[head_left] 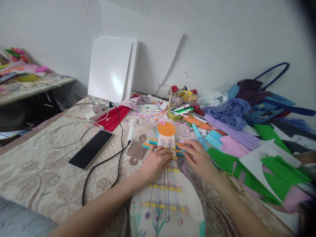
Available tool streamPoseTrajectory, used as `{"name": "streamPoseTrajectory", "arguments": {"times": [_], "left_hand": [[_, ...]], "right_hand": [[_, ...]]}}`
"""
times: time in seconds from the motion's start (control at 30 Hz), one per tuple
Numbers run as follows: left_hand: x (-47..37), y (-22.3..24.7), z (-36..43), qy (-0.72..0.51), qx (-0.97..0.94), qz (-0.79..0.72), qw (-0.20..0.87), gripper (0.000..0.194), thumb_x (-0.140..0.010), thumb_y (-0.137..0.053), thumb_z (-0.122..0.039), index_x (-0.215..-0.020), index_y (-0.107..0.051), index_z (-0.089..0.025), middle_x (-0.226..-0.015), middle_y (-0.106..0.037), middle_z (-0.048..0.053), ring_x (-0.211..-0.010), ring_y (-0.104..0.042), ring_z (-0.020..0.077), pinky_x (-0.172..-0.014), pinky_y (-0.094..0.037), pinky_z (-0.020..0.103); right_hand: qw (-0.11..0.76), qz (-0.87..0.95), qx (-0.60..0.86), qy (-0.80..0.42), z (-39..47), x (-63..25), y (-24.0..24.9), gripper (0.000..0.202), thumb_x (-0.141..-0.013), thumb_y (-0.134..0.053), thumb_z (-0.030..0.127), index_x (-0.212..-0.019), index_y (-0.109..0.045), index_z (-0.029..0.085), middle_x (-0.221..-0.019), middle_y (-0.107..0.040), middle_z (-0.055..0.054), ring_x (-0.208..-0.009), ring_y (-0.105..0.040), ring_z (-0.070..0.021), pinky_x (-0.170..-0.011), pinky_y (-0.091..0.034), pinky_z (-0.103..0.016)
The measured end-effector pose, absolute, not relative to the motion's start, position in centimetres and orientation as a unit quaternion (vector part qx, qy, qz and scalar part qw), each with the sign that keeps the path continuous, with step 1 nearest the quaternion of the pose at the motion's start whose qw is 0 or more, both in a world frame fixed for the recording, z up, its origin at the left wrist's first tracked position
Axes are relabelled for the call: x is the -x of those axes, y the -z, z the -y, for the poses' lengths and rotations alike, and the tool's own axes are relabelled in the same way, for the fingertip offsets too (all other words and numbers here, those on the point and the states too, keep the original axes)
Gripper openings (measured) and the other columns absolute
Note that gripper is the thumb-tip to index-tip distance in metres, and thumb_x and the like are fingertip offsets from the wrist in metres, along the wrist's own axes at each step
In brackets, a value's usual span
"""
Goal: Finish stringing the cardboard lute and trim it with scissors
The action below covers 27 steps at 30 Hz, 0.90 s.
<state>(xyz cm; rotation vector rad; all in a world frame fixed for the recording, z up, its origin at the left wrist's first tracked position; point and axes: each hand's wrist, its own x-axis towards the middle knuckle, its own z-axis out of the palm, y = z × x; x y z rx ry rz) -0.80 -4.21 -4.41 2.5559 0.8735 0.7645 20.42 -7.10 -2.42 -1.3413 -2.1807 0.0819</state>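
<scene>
A handmade paper lute [168, 194] lies on the table in front of me, its neck pointing away. Purple strings run along it over yellow strips, and an orange disc [166, 130] with a small pink flower tops the neck. Blue-and-orange pegs [148, 145] stick out on both sides. Across the neck rests my left hand [158, 161], palm down, its fingers drawn together and pressing on the lute. On the other side, my right hand [197, 156] pinches a right-hand peg [180, 147] between thumb and fingers. The hidden fingertips leave their exact contact unclear.
A white glue gun [132, 130] with a black cord and a black-screened phone [91, 149] lie at left. Behind stand white boards [111, 69] and a tape roll holding pens [174, 113]. Blue yarn [228, 112] and green sheets [229, 161] crowd the right.
</scene>
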Motion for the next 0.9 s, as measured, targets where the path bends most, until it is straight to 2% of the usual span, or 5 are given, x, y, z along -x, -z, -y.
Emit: {"name": "streamPoseTrajectory", "arguments": {"times": [0.23, 0.57, 0.9], "left_hand": [[0.9, 4.2, 4.3, -0.266, -0.897, -0.306, 0.177, 0.020, -0.093, -0.045, -0.020, -0.097, -0.065, -0.021, -0.106, -0.069, 0.004, -0.101, -0.056, 0.0197, -0.093, -0.034, 0.040], [0.9, 4.2, 4.3, -0.263, -0.897, -0.308, 0.177, 0.017, -0.091, -0.048, -0.018, -0.096, -0.064, -0.021, -0.106, -0.069, 0.001, -0.102, -0.055, 0.0179, -0.095, -0.033, 0.039], [0.9, 4.5, 4.3, -0.282, -0.891, -0.306, 0.182, 0.016, -0.091, -0.049, -0.019, -0.095, -0.065, -0.020, -0.107, -0.069, 0.001, -0.102, -0.056, 0.0183, -0.094, -0.034, 0.039]], "right_hand": [[0.207, 0.843, 0.496, 0.012, 4.3, -19.8, 2.8, 0.044, -0.084, -0.044, 0.004, -0.116, -0.062, 0.027, -0.102, -0.054, -0.009, -0.098, -0.046, -0.0252, -0.083, -0.044, -0.041], [0.182, 0.847, 0.499, 0.011, 3.8, -19.4, 3.1, 0.036, -0.085, -0.044, 0.005, -0.109, -0.065, 0.022, -0.098, -0.055, -0.009, -0.096, -0.045, -0.0252, -0.082, -0.044, -0.040], [0.314, 0.791, 0.525, -0.018, 5.9, -21.7, 2.2, 0.029, -0.091, -0.042, 0.015, -0.112, -0.061, 0.024, -0.099, -0.057, -0.007, -0.097, -0.053, -0.0223, -0.084, -0.045, -0.039]]}}
